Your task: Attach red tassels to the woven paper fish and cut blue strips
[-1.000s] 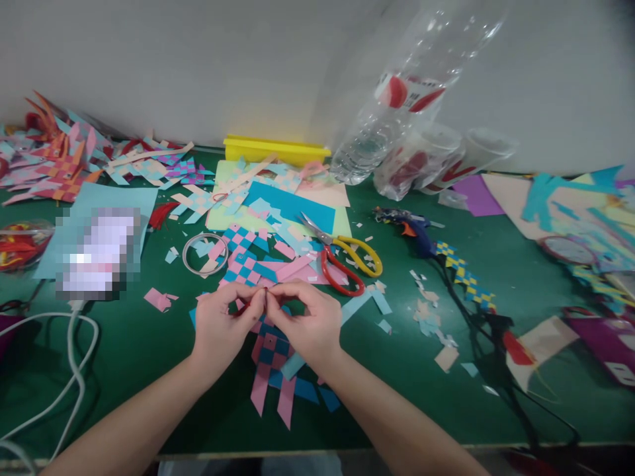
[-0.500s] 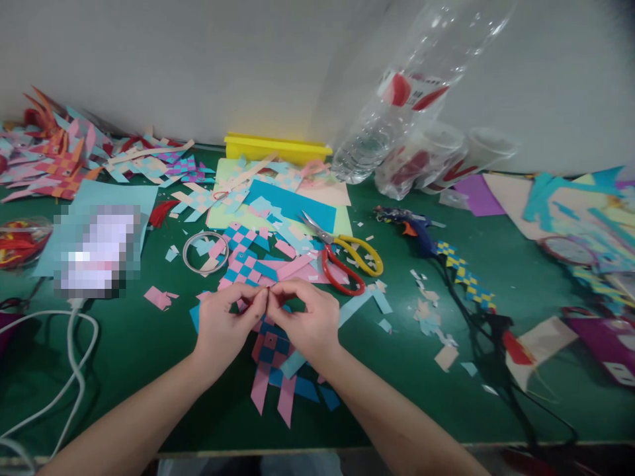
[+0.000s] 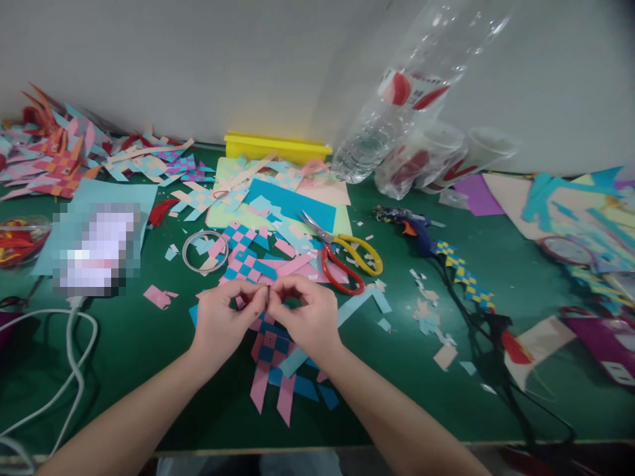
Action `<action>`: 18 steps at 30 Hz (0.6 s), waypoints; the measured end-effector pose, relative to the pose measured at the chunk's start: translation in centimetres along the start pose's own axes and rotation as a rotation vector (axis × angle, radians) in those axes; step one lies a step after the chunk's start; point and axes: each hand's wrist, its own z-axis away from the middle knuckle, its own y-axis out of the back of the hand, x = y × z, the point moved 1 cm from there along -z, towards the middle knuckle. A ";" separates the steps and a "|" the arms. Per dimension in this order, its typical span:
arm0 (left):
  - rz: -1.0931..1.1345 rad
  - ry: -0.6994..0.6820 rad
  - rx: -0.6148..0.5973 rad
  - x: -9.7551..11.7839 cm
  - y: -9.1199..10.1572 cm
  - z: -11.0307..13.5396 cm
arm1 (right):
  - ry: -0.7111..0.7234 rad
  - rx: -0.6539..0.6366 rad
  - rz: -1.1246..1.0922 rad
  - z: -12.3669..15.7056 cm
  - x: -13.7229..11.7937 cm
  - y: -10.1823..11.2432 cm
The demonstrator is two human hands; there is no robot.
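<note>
My left hand (image 3: 225, 317) and my right hand (image 3: 308, 314) meet fingertip to fingertip over the table. Each pinches thumb against forefinger on a tiny dark red bit, perhaps a thread, too small to make out. Below them lies a woven pink-and-blue paper piece (image 3: 269, 344) with slanted strip ends, partly covered by the hands. Another pink-and-blue woven piece (image 3: 243, 260) rests just beyond the fingers. Scissors (image 3: 330, 248) with one red and one yellow handle lie half open past my right hand. A roll of tape (image 3: 184, 254) is beyond my left hand.
A blurred phone (image 3: 99, 248) with a white cable lies at left. Woven paper pieces (image 3: 64, 158) pile up behind it. At right are a blue glue gun (image 3: 421, 238) with a black cord and paper scraps (image 3: 429, 314). A plastic bottle (image 3: 397, 112) and cups (image 3: 436, 152) stand near the wall.
Almost nothing differs. Both hands stay pinched together, with only a very slight shift of the fingers.
</note>
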 end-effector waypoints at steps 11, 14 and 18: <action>0.156 0.143 -0.083 -0.4 0.2 -0.2 | -0.127 -0.024 -0.112 -0.2 0.3 0.0; 0.288 0.214 -0.158 -0.6 0.1 -0.5 | -0.122 -0.027 -0.115 -0.3 0.2 0.2; 0.421 0.275 -0.233 -0.6 0.0 -0.9 | -0.096 -0.054 -0.141 -0.5 0.0 0.4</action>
